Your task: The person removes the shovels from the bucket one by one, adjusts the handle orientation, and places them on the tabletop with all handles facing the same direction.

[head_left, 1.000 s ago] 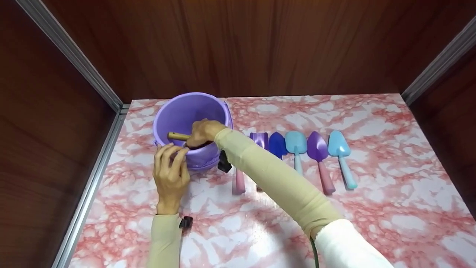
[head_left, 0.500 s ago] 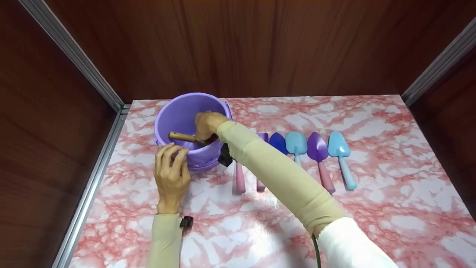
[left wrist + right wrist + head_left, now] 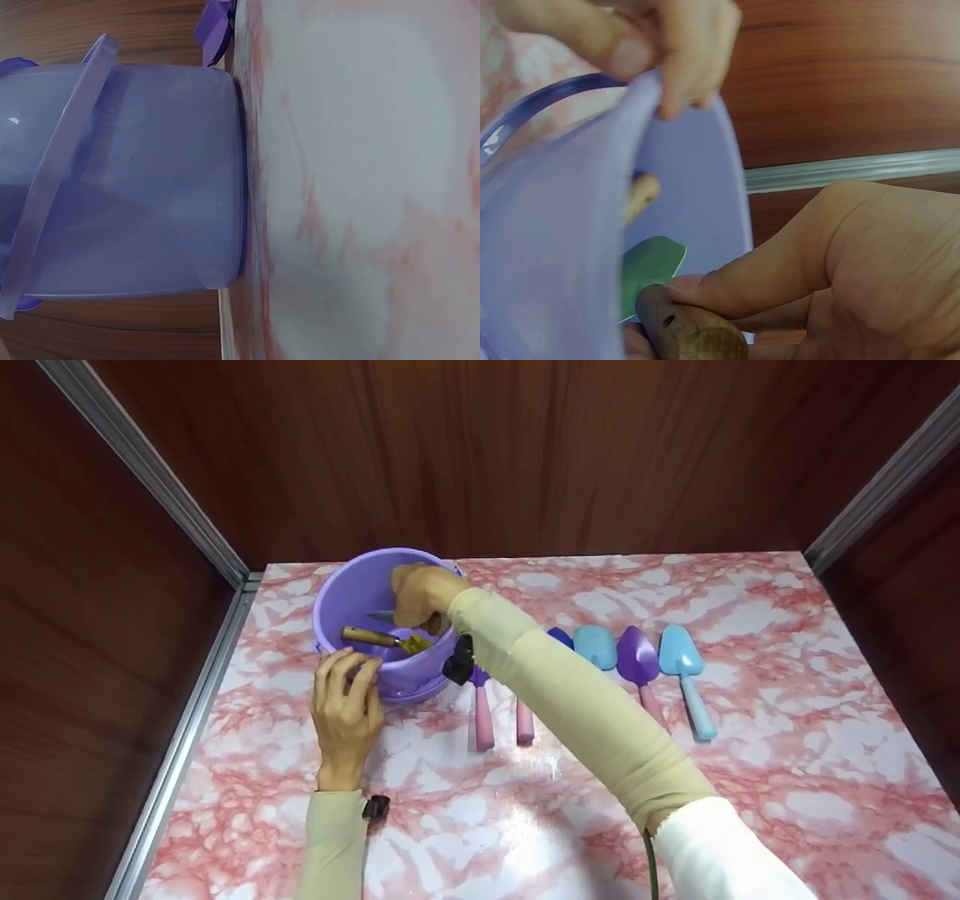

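The purple bucket [image 3: 349, 577] stands at the back left of the table. My left hand [image 3: 346, 712] grips its near rim, fingers over the edge and thumb outside in the right wrist view. My right hand [image 3: 421, 592] is inside the bucket near its far right wall. It pinches a wooden-handled trowel [image 3: 697, 334] between thumb and fingers. A green blade [image 3: 656, 262] shows beyond the handle and seems part of this trowel, though the joint is hidden. Another trowel, with a wooden handle [image 3: 367, 637] and yellow-green blade, lies in the bucket.
To the right lie several trowels: a pink handle [image 3: 484, 720], another pink handle [image 3: 525, 723], a light-blue scoop [image 3: 595, 646], a purple trowel [image 3: 637, 656] and a light-blue trowel [image 3: 681, 652]. My right forearm covers some. Dark wooden panels [image 3: 480, 457] enclose the table.
My right hand has moved up and toward the bucket's far right side. The yellow-green blade of the lying trowel is now uncovered. My left hand has stayed on the rim.
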